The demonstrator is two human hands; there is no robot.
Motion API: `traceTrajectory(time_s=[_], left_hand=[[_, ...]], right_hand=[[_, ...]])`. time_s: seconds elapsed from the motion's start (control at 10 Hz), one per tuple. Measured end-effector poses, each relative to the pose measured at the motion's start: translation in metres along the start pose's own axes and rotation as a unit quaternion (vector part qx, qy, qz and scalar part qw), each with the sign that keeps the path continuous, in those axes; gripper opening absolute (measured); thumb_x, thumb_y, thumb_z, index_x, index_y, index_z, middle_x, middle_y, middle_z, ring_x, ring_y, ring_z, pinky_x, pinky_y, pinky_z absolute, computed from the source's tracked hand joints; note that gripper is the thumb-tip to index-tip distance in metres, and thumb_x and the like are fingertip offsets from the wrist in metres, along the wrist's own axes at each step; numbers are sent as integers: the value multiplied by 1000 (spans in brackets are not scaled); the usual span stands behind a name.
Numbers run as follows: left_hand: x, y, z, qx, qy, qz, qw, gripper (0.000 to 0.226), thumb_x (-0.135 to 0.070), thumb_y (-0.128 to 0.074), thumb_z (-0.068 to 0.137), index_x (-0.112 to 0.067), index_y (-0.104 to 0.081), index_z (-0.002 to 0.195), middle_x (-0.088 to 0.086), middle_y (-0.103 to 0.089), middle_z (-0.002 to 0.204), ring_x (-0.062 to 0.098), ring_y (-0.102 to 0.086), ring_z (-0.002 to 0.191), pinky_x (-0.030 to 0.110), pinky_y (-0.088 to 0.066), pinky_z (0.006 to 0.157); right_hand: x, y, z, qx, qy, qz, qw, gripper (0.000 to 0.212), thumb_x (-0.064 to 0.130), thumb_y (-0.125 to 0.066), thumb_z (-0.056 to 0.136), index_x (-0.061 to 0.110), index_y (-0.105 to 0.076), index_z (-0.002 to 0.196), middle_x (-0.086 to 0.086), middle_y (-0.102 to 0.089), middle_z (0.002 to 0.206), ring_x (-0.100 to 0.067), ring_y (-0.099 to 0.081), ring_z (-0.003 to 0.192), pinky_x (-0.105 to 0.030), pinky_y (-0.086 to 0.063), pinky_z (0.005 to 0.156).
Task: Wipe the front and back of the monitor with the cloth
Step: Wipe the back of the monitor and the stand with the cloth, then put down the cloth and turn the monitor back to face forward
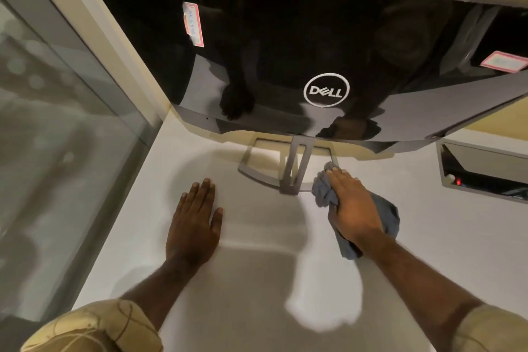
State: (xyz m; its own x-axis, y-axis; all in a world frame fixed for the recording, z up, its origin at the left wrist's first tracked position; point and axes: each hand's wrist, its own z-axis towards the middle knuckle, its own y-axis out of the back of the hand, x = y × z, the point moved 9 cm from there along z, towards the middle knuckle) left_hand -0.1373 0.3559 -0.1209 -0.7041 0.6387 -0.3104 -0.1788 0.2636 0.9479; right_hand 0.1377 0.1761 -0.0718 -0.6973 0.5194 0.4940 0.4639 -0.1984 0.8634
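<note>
A glossy black Dell monitor [285, 46] stands at the back of the white desk, its rear panel facing me, with a pink sticker near each upper corner. Its grey stand [294, 168] rests on the desk below it. My right hand [354, 208] lies on a crumpled blue-grey cloth [388, 217], thumb curled round it, pressing it on the desk just right of the stand's base. My left hand [197, 226] lies flat on the desk, fingers straight, left of the stand and holding nothing.
A glass partition [65, 128] with a pale frame runs along the desk's left side. A grey cable box [483, 168] with a small red light is set into the desk at the right. The white desk [251, 280] stretches toward me.
</note>
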Motion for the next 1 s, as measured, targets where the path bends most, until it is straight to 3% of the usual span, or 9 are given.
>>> traceTrajectory(time_s=[0.1, 0.2, 0.3, 0.4, 0.5, 0.6, 0.8, 0.9, 1.0], left_hand=[[0, 0, 0, -1, -1, -1, 1000, 65, -50, -22, 103, -18, -17, 159, -3, -17, 165, 15, -10, 154, 41, -16, 125], [1, -1, 0, 4, 6, -12, 1000, 66, -52, -21, 102, -19, -17, 159, -4, -16, 165, 15, -10, 154, 42, -16, 125], [0, -1, 1, 3, 2, -13, 1000, 66, -51, -22, 102, -18, -18, 159, -3, -16, 165, 16, -10, 154, 42, -16, 125], [-1, 1, 1, -7, 0, -10, 1000, 65, -50, -24, 102, -17, -20, 158, -2, -19, 164, 17, -13, 153, 42, -16, 124], [-1, 0, 1, -9, -2, -7, 1000, 66, -51, -20, 102, -18, -19, 158, -4, -17, 164, 16, -11, 153, 41, -15, 124], [-3, 2, 1, -6, -5, 5, 1000, 65, -48, -20, 102, -15, -20, 158, -2, -17, 164, 16, -10, 153, 38, -9, 124], [-11, 10, 3, 20, 1, 16, 1000, 62, -39, -31, 102, -7, -29, 155, 9, -28, 162, 30, -23, 151, 45, -18, 124], [-16, 14, 4, 51, 13, 38, 998, 61, -39, -42, 102, -7, -33, 153, 11, -32, 161, 33, -27, 149, 46, -23, 122], [-33, 25, -3, 65, -17, 69, 995, 57, -38, -43, 101, -4, -41, 147, 15, -42, 154, 37, -36, 143, 48, -32, 116]], right_hand=[[-3, 1, 8, 43, 24, -37, 998, 51, 9, -46, 96, 6, -39, 146, -9, -39, 152, -23, -33, 142, -36, -19, 120], [-20, 10, 19, 38, -13, -31, 999, 63, 4, -52, 92, 20, -35, 151, 1, -33, 156, -19, -31, 143, -9, -18, 108], [-25, 20, 28, 16, -56, 11, 998, 58, 3, -47, 95, 33, -39, 143, 11, -43, 145, 7, -40, 128, 8, -14, 91], [-9, 13, 32, 41, 1, -46, 998, 48, 3, -42, 96, 45, -38, 118, 35, -38, 114, 32, -34, 97, 3, -22, 92], [17, 14, 9, 21, 45, 101, 994, 21, 2, -32, 100, 11, -49, 92, 13, -45, 77, 0, -43, 69, -21, -32, 73], [-3, 16, -32, 2, -65, 48, 997, 30, 6, -47, 97, 15, -57, 124, 14, -53, 113, 0, -47, 100, -19, -31, 86], [-9, 25, -106, -124, -196, 200, 952, 18, 18, -43, 100, 18, -61, 103, 8, -65, 96, -13, -61, 92, -18, -45, 77], [-3, 22, -127, -116, -206, 161, 958, 20, 28, -51, 98, 12, -60, 108, -2, -64, 101, -23, -60, 95, -37, -48, 83], [3, 15, -140, -65, -211, 86, 972, 38, 39, -64, 89, 11, -56, 114, -4, -56, 109, -26, -54, 99, -38, -46, 82]])
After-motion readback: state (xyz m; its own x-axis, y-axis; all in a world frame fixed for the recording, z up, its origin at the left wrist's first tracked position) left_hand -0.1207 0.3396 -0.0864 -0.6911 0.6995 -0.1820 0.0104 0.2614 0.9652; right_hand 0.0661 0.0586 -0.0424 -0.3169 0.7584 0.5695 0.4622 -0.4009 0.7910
